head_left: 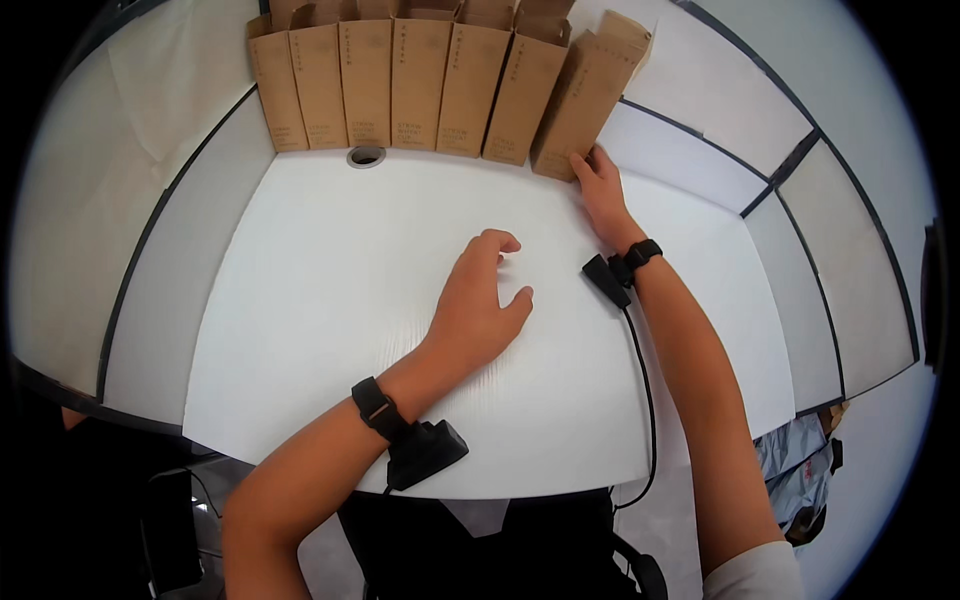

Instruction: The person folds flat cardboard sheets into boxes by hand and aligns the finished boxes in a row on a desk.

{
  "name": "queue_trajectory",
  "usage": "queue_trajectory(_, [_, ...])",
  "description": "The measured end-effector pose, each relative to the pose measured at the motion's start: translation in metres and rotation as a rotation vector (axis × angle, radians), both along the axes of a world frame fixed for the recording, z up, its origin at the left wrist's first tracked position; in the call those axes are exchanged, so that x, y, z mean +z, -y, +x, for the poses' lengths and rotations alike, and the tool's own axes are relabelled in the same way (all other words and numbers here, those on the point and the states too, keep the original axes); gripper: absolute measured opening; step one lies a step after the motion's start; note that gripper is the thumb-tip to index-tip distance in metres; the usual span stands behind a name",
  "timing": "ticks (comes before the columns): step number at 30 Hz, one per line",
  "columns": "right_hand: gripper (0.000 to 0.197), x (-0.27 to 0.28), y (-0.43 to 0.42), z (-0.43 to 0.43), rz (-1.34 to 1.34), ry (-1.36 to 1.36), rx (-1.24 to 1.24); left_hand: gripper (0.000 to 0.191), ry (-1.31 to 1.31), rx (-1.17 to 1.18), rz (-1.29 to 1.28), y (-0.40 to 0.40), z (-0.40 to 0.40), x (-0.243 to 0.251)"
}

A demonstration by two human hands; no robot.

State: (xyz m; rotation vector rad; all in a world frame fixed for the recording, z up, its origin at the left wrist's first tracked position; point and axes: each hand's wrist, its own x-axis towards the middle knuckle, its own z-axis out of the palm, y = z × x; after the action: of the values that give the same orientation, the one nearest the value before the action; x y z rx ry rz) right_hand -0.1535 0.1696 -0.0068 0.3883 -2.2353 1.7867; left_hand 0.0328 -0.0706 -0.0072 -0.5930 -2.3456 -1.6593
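Note:
My right hand [602, 191] rests at the lower right corner of a brown cardboard box [589, 97], the rightmost in a row, its fingers against the side. That box leans to the right and its top flaps stand up. To its left, several similar printed boxes [421, 82] stand side by side along the back of the white desk [315, 300]. My left hand [480, 300] hovers over or lies on the middle of the desk, thumb and fingers apart, holding nothing. Each wrist bears a black strap with a black device [429, 452] attached.
Low partition panels [225, 195] enclose the desk at left, back and right. A round cable grommet [366, 157] sits by the boxes. A black cable [649, 405] runs from the right wrist device over the front edge. A black chair [480, 555] and a grey plastic bag [795, 465] are below.

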Motion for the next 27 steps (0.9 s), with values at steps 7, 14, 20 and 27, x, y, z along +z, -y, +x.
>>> queue_trajectory(7, [0.054, -0.010, 0.009, -0.004, 0.098, -0.067, -0.061, 0.047, 0.031, -0.013, -0.070, 0.000, 0.000, 0.003])
queue_trajectory(14, [0.093, -0.008, -0.002, -0.005, -0.014, -0.090, -0.139, 0.047, 0.124, -0.004, -0.106, -0.003, -0.001, 0.007])
queue_trajectory(20, [0.097, -0.001, -0.011, -0.017, 0.027, -0.022, 0.101, 0.049, 0.123, 0.003, -0.118, -0.005, 0.001, 0.009])
queue_trajectory(27, [0.098, -0.005, -0.005, -0.027, 0.093, -0.164, -0.180, 0.050, 0.166, -0.016, -0.148, -0.005, 0.004, 0.016])
